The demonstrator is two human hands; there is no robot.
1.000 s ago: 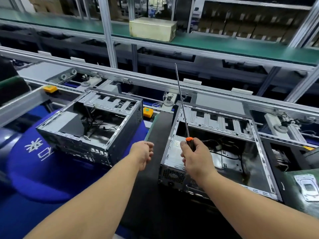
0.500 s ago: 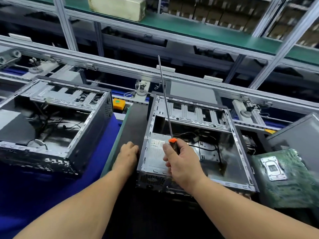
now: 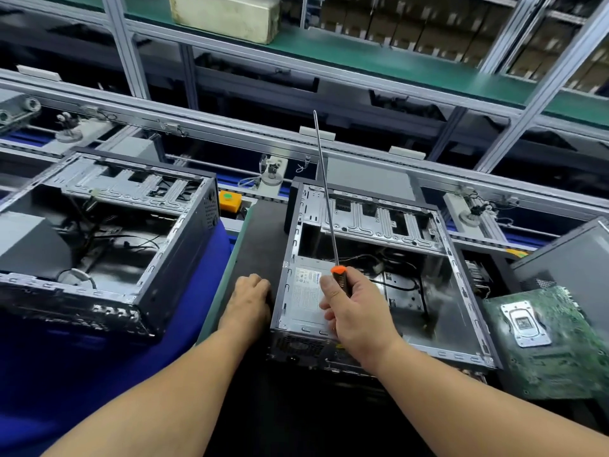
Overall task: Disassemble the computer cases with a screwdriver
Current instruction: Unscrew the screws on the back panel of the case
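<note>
An open computer case point(image 3: 461, 291) lies on its side before me, with a silver power supply point(image 3: 304, 298) in its near left corner and cables inside. My right hand point(image 3: 357, 311) grips the orange-and-black handle of a long screwdriver point(image 3: 326, 199), whose thin shaft points up and away over the case. My left hand point(image 3: 248, 300) rests with curled fingers against the case's left outer wall, on a dark panel point(image 3: 260, 232). A second open computer case point(image 3: 108, 232) lies to the left on blue cloth.
A green motherboard point(image 3: 553, 344) lies at the right beside a grey case panel point(image 3: 573, 255). A conveyor rail point(image 3: 230, 133) with an orange-and-green button box point(image 3: 229, 199) runs behind the cases. Above it, a green shelf carries a beige box point(image 3: 227, 14).
The view has swung right and closer, so the right case now sits centred. My left hand has reached the case's left wall. My right hand still holds the screwdriver upright.
</note>
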